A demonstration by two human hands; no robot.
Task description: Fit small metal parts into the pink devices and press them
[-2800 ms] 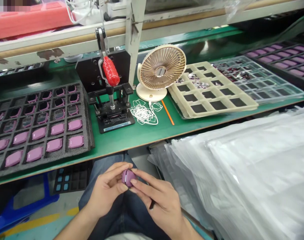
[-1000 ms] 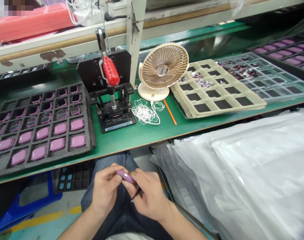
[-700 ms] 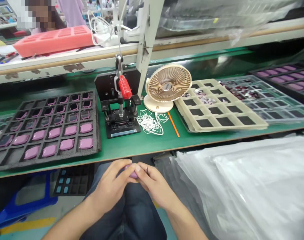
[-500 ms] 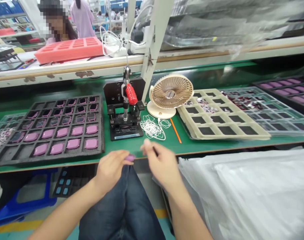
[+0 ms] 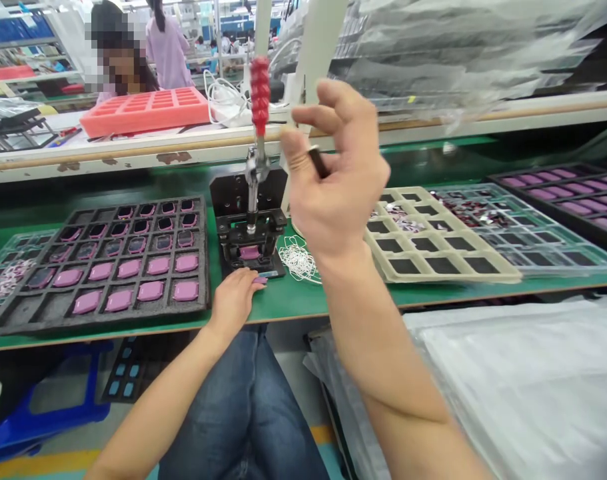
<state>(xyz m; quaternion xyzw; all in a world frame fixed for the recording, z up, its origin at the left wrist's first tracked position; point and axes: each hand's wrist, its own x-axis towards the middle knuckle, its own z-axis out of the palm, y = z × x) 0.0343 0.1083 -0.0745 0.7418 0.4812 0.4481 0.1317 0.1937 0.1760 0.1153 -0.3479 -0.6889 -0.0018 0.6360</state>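
My left hand [image 5: 233, 298] is at the table's front, in front of the black toggle press [image 5: 250, 230]. Its fingers are closed on a small purple watch case [image 5: 259, 281], mostly covered by them. Raised beside the press's red handle [image 5: 260, 93] is my right hand [image 5: 336, 167], fingers curled and apart from the handle. A short dark pen-like tool [image 5: 317, 162] with a light tip is tucked in its grip; the rest is hidden. The red handle stands upright. Another purple piece [image 5: 249, 252] sits in the press under the plunger.
On the left, a dark foam tray [image 5: 203, 303] holds purple watch cases in rows. White cord [image 5: 298, 259] lies right of the press. A cream tray [image 5: 408, 275] and a clear tray [image 5: 558, 267] with small parts stand further right. Plastic-wrapped stacks [image 5: 523, 373] fill the lower right.
The red handle has swung up to upright. My right hand rose from the table edge to beside it. My left hand moved forward to the press base, and a purple piece now sits in the press.
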